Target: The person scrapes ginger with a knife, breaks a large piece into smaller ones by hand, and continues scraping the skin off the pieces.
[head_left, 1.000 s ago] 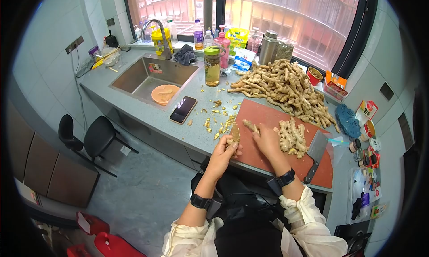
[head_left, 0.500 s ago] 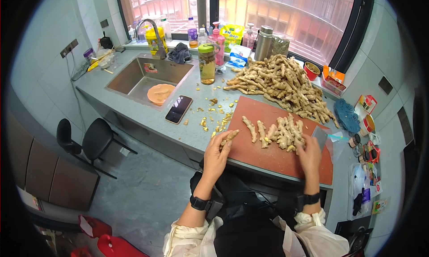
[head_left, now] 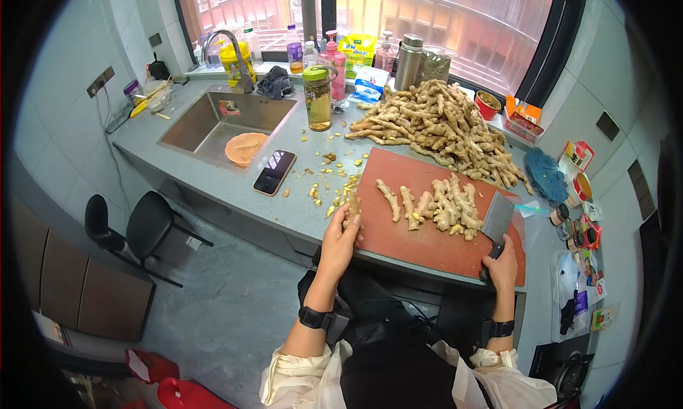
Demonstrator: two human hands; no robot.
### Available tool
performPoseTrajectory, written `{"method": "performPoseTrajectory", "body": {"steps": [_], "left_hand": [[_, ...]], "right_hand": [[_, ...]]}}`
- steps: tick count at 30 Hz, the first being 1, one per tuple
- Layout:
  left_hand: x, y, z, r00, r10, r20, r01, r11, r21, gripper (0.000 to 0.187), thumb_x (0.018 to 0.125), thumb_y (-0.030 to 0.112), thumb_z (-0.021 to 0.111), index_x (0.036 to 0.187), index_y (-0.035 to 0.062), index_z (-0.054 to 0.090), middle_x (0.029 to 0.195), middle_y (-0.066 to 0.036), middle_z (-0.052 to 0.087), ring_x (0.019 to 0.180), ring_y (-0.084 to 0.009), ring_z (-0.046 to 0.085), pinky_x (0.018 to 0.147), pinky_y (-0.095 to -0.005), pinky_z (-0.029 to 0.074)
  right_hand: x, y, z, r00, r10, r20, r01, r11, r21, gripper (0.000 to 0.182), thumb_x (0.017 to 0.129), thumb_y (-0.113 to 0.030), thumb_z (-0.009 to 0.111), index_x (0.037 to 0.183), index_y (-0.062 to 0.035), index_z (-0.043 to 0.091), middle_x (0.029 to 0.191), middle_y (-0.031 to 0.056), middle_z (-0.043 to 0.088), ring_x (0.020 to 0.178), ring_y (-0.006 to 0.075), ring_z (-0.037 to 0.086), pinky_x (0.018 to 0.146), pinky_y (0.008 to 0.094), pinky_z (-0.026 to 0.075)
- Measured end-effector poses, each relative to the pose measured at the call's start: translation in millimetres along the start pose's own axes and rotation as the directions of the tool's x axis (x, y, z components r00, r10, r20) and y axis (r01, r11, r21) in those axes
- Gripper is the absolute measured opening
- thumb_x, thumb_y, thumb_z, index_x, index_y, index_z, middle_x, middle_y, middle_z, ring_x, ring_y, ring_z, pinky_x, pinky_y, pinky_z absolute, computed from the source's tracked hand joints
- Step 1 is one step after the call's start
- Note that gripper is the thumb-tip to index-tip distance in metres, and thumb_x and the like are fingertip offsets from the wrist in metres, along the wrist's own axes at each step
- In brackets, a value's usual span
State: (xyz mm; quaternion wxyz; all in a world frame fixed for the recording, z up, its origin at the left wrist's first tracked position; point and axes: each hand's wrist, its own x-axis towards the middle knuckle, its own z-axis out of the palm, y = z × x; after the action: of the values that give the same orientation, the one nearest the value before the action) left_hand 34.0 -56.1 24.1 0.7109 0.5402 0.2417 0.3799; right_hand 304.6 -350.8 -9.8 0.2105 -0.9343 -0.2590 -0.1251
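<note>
My left hand (head_left: 339,234) is closed around a piece of ginger (head_left: 353,204) at the left edge of the red cutting board (head_left: 398,252). On the board's right side my right hand (head_left: 504,264) grips the black handle of a cleaver (head_left: 498,215), its wide blade pointing away from me. Several ginger pieces (head_left: 447,205) lie together in the middle of the board, between the two hands. Behind the board rises a large heap of ginger (head_left: 441,128). Small yellowish scraps (head_left: 315,191) are scattered on the counter left of the board.
A phone (head_left: 275,172) lies left of the scraps. Behind it are a sink (head_left: 192,131) with an orange bowl (head_left: 245,149) and a green-lidded bottle (head_left: 317,99). A blue dish (head_left: 546,174), jars and packets line the right side.
My right hand has moved from beside the ginger pieces down to the cleaver and taken its handle. The left hand still holds its ginger, now more upright.
</note>
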Motion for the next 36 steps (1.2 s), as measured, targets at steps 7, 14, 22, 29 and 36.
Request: {"method": "performPoseTrajectory", "body": {"steps": [7,14,22,29,36], "left_hand": [[-1,-10,-25,0.993,0.113,-0.032,-0.102,0.963,0.25,0.028,0.099,0.022,0.056,0.122,0.0055,0.058,0.085,-0.001,0.061,0.073,-0.0068,0.055,0.066,-0.0226,0.045],[-3,-4,-28,0.995,0.094,-0.028,-0.083,0.955,0.284,0.03,0.099,0.027,0.056,0.121,0.0065,0.058,0.082,-0.001,0.062,0.069,-0.0072,0.056,0.064,-0.0244,0.046],[-4,0,-26,0.998,0.055,-0.044,-0.036,0.933,0.358,0.03,0.1,0.027,0.054,0.126,0.0119,0.056,0.077,-0.001,0.06,0.061,-0.0085,0.054,0.059,-0.0252,0.046],[-1,4,-32,0.997,0.068,-0.025,-0.048,0.879,0.474,0.029,0.099,0.026,0.055,0.12,0.0074,0.057,0.08,-0.005,0.064,0.069,-0.0137,0.06,0.065,-0.0293,0.048],[1,-3,-36,0.994,0.02,-0.106,0.035,0.868,0.496,0.029,0.097,0.026,0.058,0.105,-0.0007,0.064,0.081,-0.012,0.069,0.077,-0.0213,0.066,0.071,-0.0326,0.049]], "right_hand": [[18,35,-18,0.864,0.293,0.409,-0.498,0.376,0.781,0.078,0.068,0.004,0.055,0.143,0.0013,0.033,0.084,0.0098,0.058,0.049,0.0144,0.051,0.041,0.0279,0.041],[16,-68,-40,0.953,0.119,-0.279,0.177,0.526,0.832,0.063,0.081,0.002,0.059,0.141,-0.0016,0.038,0.092,0.0043,0.052,0.067,0.0102,0.052,0.065,0.0228,0.047],[28,-182,-21,0.931,-0.299,0.21,-0.158,0.189,0.969,0.025,0.09,-0.005,0.06,0.115,-0.0026,0.056,0.086,0.0028,0.062,0.066,0.0081,0.057,0.061,0.0222,0.05],[12,-247,-13,0.803,-0.596,0.001,0.339,0.458,0.821,0.036,0.083,-0.005,0.068,0.119,-0.0094,0.066,0.095,0.0039,0.07,0.07,0.009,0.06,0.064,0.0254,0.05],[13,-263,-16,0.626,-0.777,-0.058,0.672,0.501,0.545,0.041,0.071,-0.005,0.07,0.111,-0.0152,0.071,0.083,0.0055,0.067,0.07,0.0245,0.065,0.062,0.0347,0.053]]}}
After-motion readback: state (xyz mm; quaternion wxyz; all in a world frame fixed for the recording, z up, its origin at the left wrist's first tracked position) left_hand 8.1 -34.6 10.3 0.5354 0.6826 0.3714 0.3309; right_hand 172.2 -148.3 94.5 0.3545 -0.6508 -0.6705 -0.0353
